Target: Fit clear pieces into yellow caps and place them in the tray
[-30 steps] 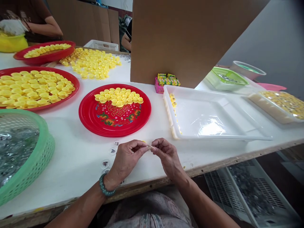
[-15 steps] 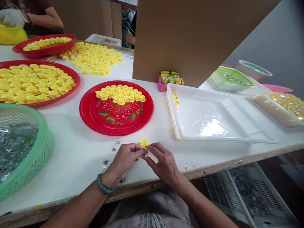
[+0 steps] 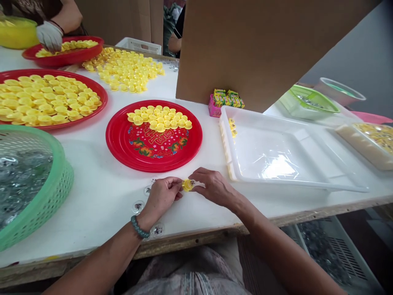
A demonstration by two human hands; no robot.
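Observation:
A small round yellow plastic piece (image 3: pixel 186 185) is between my two hands, just above the white table. My left hand (image 3: pixel 163 197), with a beaded bracelet at the wrist, pinches its left edge between thumb and fingertips. From the other side, the thumb and forefinger of my right hand (image 3: pixel 213 186) close on a clear disc with a small dark print (image 3: pixel 192 182), which lies against the yellow piece. Whether the two are joined I cannot tell. Several similar clear printed discs lie on the table by my left wrist, one of them a clear disc (image 3: pixel 138 206) left of it.
Ahead is a red tray (image 3: pixel 153 162) partly covered with yellow pieces. A white bin (image 3: pixel 260 180) stands right, a green basket (image 3: pixel 63 172) of clear parts left. A cardboard panel (image 3: pixel 245 49) rises behind. A co-worker's gloved hand (image 3: pixel 50 37) reaches into a farther red tray.
The yellow piece, which sat beyond my fingertips, is now held between both hands. My right hand has turned flatter and moved slightly up. The co-worker's gloved hand moved to the far tray.

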